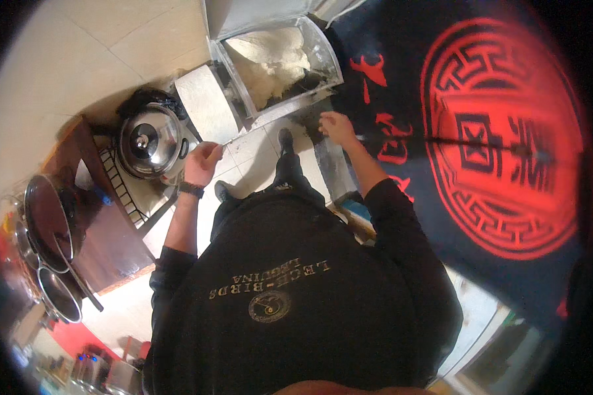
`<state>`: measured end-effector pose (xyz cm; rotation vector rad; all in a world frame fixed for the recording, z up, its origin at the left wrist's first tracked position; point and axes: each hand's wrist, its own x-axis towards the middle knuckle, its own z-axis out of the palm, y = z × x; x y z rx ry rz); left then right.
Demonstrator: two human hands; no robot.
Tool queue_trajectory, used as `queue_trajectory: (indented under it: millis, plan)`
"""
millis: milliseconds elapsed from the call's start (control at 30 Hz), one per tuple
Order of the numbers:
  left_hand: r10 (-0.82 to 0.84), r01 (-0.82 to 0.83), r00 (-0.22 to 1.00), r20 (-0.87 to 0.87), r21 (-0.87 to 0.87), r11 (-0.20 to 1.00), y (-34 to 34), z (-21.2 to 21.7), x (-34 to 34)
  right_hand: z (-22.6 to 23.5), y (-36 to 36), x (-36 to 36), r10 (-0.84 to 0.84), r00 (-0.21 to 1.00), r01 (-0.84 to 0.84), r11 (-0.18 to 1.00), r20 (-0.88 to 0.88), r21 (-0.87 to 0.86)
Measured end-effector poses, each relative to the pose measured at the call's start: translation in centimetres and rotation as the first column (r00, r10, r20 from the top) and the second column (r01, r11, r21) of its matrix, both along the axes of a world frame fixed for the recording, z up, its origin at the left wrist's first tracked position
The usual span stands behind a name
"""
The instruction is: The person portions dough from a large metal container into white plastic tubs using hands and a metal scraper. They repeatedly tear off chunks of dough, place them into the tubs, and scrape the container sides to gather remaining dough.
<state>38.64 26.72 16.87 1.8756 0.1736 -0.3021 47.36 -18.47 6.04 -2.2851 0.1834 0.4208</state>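
Observation:
My left hand (203, 163), with a dark band at its wrist, hangs beside the silver pot (153, 141) and its glass lid. Its fingers are drawn together; whatever they may hold does not show. Across from it, my right hand (337, 128) is up near the dark cloth with red print (402, 85), fingers curled into a pinch. Nothing can be made out between them. Beyond both hands an open grey box (333, 56) holds pale, lumpy material (270, 62) of a kind I cannot tell. A whitish panel (207, 102) leans between the pot and the box.
A brown wooden tabletop (115, 230) stands on the left, with a wire rack (115, 174) beside it. Pans (49, 224) crowd the far left edge. My shoe (286, 141) rests on the pale tiled floor (254, 155). More pots (89, 372) sit at lower left.

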Motion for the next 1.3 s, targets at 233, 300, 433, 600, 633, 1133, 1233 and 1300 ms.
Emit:
queue_trajectory:
  millis: [233,300,433,600,633,1133,1233,1300]
  plan:
    - [0.007,-0.002,1.000,-0.031,0.160,0.987,-10.7,-5.3,9.1,-4.3,-1.5,17.4,0.247,0.954,-0.235,0.968,0.173,-0.083]
    - [0.049,-0.054,0.998,0.041,0.137,0.989,-14.8,-5.4,11.9,-7.2,-2.0,20.4,0.380,0.924,-0.367,0.912,0.037,-0.182]
    - [-0.102,0.097,0.995,0.010,0.236,0.967,-20.6,-8.6,17.3,-11.2,-2.5,23.8,0.524,0.775,-0.621,0.736,-0.353,-0.270]
    - [-0.160,0.243,0.949,-0.271,0.305,0.921,-24.2,-16.1,22.1,-14.2,-2.5,22.9,0.565,0.769,-0.634,0.732,-0.299,-0.249]
    - [-0.171,0.254,0.947,-0.272,0.309,0.916,-24.7,-17.3,23.4,-14.5,-2.3,23.0,0.576,0.777,-0.629,0.726,-0.253,-0.280]
    - [0.683,-0.673,0.730,0.015,0.186,0.716,-32.9,-29.3,32.3,-18.2,1.0,26.8,0.652,0.730,-0.645,0.556,-0.206,-0.524]
    - [0.685,-0.671,0.729,0.012,0.213,0.710,-33.2,-28.3,32.4,-15.6,1.5,28.6,0.551,0.764,-0.646,0.637,-0.337,-0.421]
    - [0.644,-0.625,0.746,-0.171,0.153,0.765,-32.4,-31.8,32.1,-13.6,1.8,29.5,0.484,0.788,-0.607,0.712,-0.380,-0.352]
